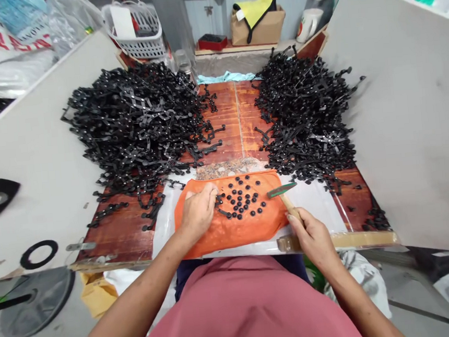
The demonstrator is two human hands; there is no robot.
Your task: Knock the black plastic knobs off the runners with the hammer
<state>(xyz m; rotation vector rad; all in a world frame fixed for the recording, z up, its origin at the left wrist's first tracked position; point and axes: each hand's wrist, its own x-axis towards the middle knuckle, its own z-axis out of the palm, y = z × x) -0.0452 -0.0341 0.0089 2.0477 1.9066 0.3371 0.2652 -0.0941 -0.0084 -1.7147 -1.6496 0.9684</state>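
Observation:
My right hand [314, 236] grips the light wooden handle of a small hammer [282, 190]. The hammer's narrow green-edged head is over the right part of an orange cloth [253, 229]. On the cloth's left side lies my left hand [199, 211], closed, with thumb and fingers pinched together. Small black jointed plastic parts [220, 199] stick out beside its fingertips, and the fingers seem closed on them; the grip itself is partly hidden. Several small round black button-like caps [246, 197] are scattered on the cloth between my hands.
Large heaps of black plastic parts stand on the left [134, 124] and right [306, 114] of the reddish wooden table [228, 121]. Grey side panels [408, 110] flank it. At the back are a white basket [145, 47], a cardboard box [271, 28] and a mug [309, 24].

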